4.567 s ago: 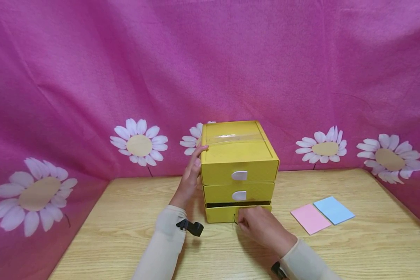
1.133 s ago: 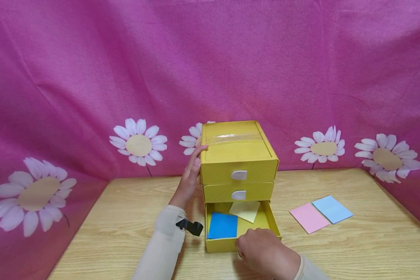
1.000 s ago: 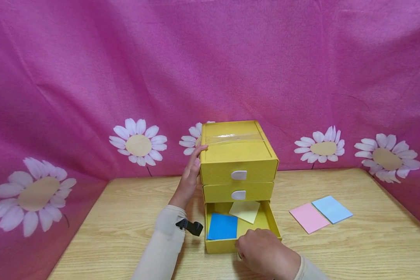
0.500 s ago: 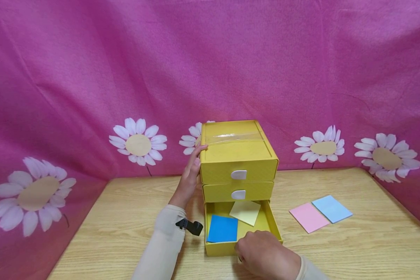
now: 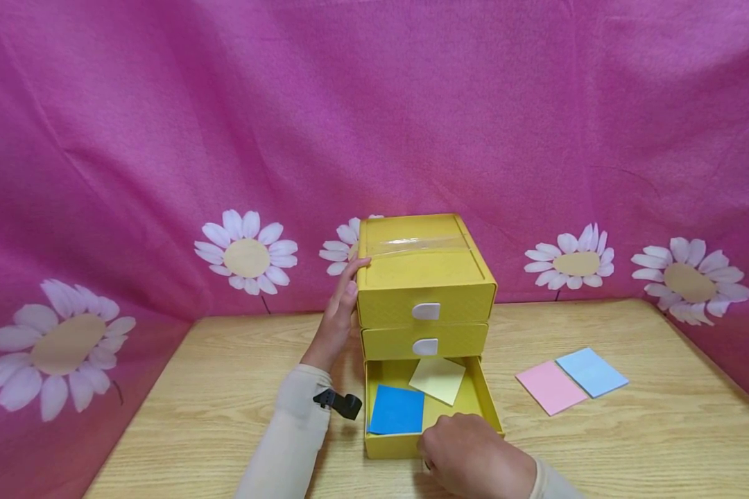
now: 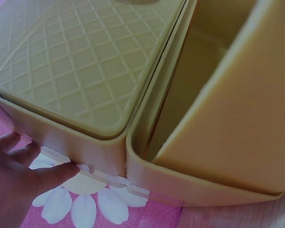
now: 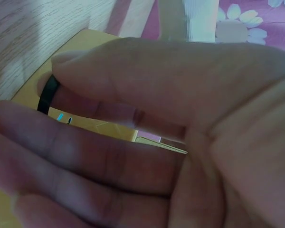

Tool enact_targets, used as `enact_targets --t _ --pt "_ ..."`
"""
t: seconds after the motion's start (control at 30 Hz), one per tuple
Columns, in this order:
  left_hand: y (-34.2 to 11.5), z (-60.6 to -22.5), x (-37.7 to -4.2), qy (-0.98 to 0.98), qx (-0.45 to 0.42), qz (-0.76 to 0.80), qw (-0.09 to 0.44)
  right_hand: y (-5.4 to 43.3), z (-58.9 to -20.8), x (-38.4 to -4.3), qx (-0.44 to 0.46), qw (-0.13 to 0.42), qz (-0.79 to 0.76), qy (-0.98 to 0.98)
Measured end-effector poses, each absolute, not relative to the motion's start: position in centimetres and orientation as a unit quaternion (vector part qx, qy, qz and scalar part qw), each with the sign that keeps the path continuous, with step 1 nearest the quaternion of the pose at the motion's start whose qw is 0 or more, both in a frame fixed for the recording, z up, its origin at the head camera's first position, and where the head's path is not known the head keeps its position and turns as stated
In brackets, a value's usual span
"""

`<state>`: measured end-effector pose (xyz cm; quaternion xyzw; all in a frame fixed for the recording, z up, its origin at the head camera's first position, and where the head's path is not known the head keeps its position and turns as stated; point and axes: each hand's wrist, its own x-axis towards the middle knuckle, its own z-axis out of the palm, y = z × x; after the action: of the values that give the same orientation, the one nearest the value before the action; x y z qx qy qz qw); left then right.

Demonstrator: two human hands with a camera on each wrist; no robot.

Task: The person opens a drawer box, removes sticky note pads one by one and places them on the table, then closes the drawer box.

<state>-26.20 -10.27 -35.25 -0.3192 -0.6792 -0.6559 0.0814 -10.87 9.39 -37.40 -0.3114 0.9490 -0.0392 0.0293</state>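
Observation:
A yellow three-drawer box (image 5: 421, 267) stands on the table, its bottom drawer (image 5: 393, 447) pulled out. My left hand (image 5: 336, 322) rests against the box's left side; in the left wrist view its fingertips touch the wall, fingers fairly straight. At the drawer's front, my right hand (image 5: 471, 454) pinches a thin dark pull loop (image 7: 48, 94) between thumb and finger, best seen in the right wrist view. Inside the drawer lie a blue sticky-note pad (image 5: 397, 410) at front left and a pale yellow one (image 5: 438, 379) farther back. My right hand hides part of the drawer front.
A pink sticky-note pad (image 5: 552, 388) and a light blue one (image 5: 592, 373) lie side by side on the wooden table (image 5: 225, 388), right of the box. Behind hangs a magenta cloth (image 5: 374, 111) with daisies. The upper two drawers have white tabs (image 5: 426, 311).
The bottom drawer has come from a narrow gap to well out towards me, pulled by my right hand, revealing the two pads inside. Lately it creeps slightly farther. My left hand stays put.

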Motion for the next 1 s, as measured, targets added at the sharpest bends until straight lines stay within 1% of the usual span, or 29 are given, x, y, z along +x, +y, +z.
enact_targets --t 0.13,0.23,0.37,0.47,0.63,1.0 --pt "-10.2 -33.9 -24.9 -0.682 -0.316 -0.655 0.075 9.4 -37.4 -10.9 -0.309 0.036 -0.041 0.95" --pt "-10.2 -33.7 -24.7 -0.682 -0.316 -0.655 0.075 9.3 -37.2 -11.0 -0.294 0.063 -0.046 0.953" --pt "-10.3 -34.9 -25.9 -0.681 -0.317 -0.656 0.079 9.1 -37.0 -11.0 -0.271 0.101 -0.049 0.956" --pt "-10.3 -36.1 -27.0 -0.679 -0.318 -0.656 0.085 9.0 -36.9 -11.0 -0.262 0.11 -0.05 0.957" --pt "-10.3 -36.5 -27.4 -0.682 -0.319 -0.651 0.097 8.8 -36.8 -11.0 -0.249 0.137 -0.05 0.957" --pt "-10.3 -36.4 -27.4 -0.683 -0.318 -0.651 0.094 8.8 -36.9 -11.0 -0.245 0.143 -0.052 0.957"
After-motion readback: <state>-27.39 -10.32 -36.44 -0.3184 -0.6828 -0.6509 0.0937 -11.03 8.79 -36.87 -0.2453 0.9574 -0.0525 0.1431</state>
